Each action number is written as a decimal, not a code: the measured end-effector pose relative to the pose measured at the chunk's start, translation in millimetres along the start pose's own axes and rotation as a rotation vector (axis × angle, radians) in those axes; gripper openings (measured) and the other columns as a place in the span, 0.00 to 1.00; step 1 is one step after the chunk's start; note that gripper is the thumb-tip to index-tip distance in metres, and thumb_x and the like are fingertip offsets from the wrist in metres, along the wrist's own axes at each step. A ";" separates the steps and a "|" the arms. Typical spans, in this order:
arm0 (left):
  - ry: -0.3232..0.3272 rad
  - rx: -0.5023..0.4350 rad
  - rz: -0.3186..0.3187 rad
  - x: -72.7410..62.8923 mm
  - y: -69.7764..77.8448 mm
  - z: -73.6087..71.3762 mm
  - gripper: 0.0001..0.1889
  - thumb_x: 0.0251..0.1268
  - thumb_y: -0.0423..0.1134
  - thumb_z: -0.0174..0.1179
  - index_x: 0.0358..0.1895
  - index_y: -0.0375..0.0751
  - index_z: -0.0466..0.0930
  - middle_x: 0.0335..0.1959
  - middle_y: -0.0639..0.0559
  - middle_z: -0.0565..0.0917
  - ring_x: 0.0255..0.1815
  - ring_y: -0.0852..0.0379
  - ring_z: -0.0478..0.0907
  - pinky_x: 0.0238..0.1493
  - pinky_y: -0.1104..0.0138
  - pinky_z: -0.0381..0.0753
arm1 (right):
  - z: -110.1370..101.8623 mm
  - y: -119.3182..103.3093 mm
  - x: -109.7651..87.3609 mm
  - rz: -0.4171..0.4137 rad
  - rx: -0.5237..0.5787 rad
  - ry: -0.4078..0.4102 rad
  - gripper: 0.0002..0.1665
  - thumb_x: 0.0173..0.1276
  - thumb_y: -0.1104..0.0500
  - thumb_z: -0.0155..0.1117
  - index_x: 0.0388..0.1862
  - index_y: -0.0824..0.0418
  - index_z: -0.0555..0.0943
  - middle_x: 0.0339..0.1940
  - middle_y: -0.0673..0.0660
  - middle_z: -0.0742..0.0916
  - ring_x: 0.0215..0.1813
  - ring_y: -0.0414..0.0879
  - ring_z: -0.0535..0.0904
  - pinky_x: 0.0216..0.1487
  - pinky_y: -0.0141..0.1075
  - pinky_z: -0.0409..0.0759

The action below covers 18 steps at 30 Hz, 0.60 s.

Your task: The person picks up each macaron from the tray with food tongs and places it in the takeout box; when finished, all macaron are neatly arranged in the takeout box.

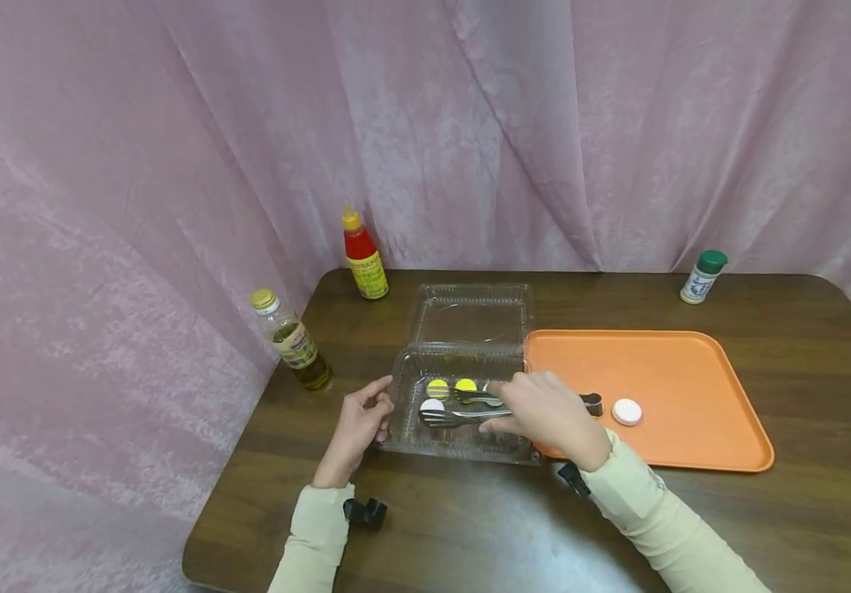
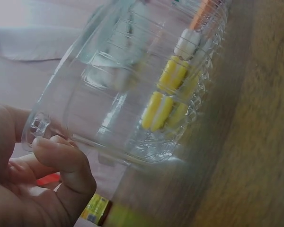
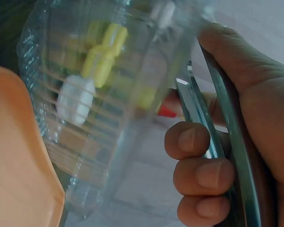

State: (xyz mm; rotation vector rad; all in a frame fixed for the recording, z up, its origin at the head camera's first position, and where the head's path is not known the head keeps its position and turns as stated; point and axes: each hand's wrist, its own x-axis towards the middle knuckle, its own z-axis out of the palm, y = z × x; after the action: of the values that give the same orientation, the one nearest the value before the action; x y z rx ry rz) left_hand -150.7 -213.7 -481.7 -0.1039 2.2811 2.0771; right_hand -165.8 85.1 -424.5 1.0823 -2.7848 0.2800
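Note:
My left hand (image 1: 362,420) pinches the left rim of a clear plastic clamshell container (image 1: 462,451), whose lid (image 1: 473,317) lies open behind it. Metal tongs (image 1: 462,417) are in my right hand (image 1: 549,412), fingers wrapped round both arms. Their tips reach over the container's left part, with a white macaron (image 1: 432,406) between them; whether they touch it I cannot tell. Behind it sit two yellow macarons (image 1: 437,389) and, partly hidden by the tongs and hand, another white one (image 3: 75,99). On the orange tray (image 1: 662,371) lies a white macaron (image 1: 627,412).
An oil bottle (image 1: 295,346) stands left of the container, and a red sauce bottle (image 1: 366,255) is at the back left. A green-capped shaker (image 1: 703,277) stands behind the tray. Pink curtain (image 1: 469,148) hangs behind the wooden table (image 1: 469,527).

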 end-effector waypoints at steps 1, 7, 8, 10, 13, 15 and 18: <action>-0.003 0.001 0.000 -0.5 0.6 -0.6 0.26 0.68 0.22 0.53 0.70 0.26 0.69 0.32 0.50 0.71 0.19 0.61 0.65 0.14 0.73 0.66 | 2.1 -1.1 1.6 -0.001 0.000 -0.003 0.26 0.55 0.34 0.74 0.31 0.54 0.82 0.13 0.45 0.70 0.14 0.39 0.62 0.13 0.36 0.61; 0.011 0.009 -0.004 -1.1 2.7 -2.1 0.26 0.67 0.21 0.52 0.70 0.27 0.69 0.31 0.50 0.71 0.19 0.62 0.65 0.14 0.73 0.66 | 9.7 -6.9 10.0 -0.011 -0.031 -0.020 0.26 0.55 0.34 0.75 0.30 0.54 0.82 0.14 0.44 0.71 0.16 0.39 0.64 0.13 0.35 0.62; 0.014 0.011 -0.005 -0.9 2.7 -2.1 0.26 0.67 0.21 0.52 0.70 0.27 0.70 0.31 0.50 0.71 0.19 0.61 0.65 0.14 0.73 0.66 | 10.2 -7.6 11.1 -0.010 -0.032 -0.024 0.26 0.55 0.34 0.75 0.29 0.54 0.82 0.14 0.44 0.72 0.16 0.39 0.65 0.13 0.35 0.63; 0.009 0.015 -0.004 -0.7 3.3 -1.7 0.26 0.67 0.21 0.52 0.70 0.27 0.70 0.31 0.50 0.71 0.19 0.61 0.65 0.14 0.73 0.66 | 10.8 -8.7 12.6 -0.005 -0.032 -0.034 0.26 0.55 0.34 0.75 0.28 0.54 0.81 0.14 0.45 0.72 0.16 0.40 0.66 0.14 0.36 0.64; 0.008 0.017 -0.006 -0.3 3.2 -1.1 0.26 0.67 0.21 0.52 0.70 0.28 0.70 0.32 0.50 0.70 0.20 0.61 0.65 0.14 0.73 0.66 | 10.9 -9.4 13.9 0.000 -0.033 -0.046 0.26 0.54 0.34 0.76 0.27 0.54 0.81 0.16 0.45 0.74 0.17 0.40 0.66 0.15 0.36 0.65; 0.013 0.016 -0.007 -0.7 3.5 -0.4 0.26 0.67 0.21 0.52 0.69 0.27 0.70 0.31 0.50 0.71 0.19 0.61 0.65 0.14 0.73 0.66 | 10.8 -9.2 14.0 0.000 -0.037 -0.054 0.25 0.54 0.34 0.76 0.27 0.54 0.81 0.16 0.46 0.75 0.17 0.40 0.67 0.15 0.35 0.66; 0.013 0.011 -0.006 -1.6 4.4 1.0 0.26 0.67 0.20 0.52 0.69 0.27 0.70 0.31 0.50 0.71 0.19 0.61 0.65 0.14 0.73 0.66 | 11.0 -8.6 13.3 0.002 -0.027 -0.065 0.25 0.54 0.35 0.77 0.26 0.53 0.81 0.17 0.45 0.75 0.18 0.40 0.66 0.15 0.35 0.66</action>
State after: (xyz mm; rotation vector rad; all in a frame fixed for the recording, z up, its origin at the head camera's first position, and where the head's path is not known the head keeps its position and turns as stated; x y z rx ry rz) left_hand -149.5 -212.3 -477.2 -0.1247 2.2969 2.0666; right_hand -170.4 67.7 -431.5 1.1025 -2.8379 0.2098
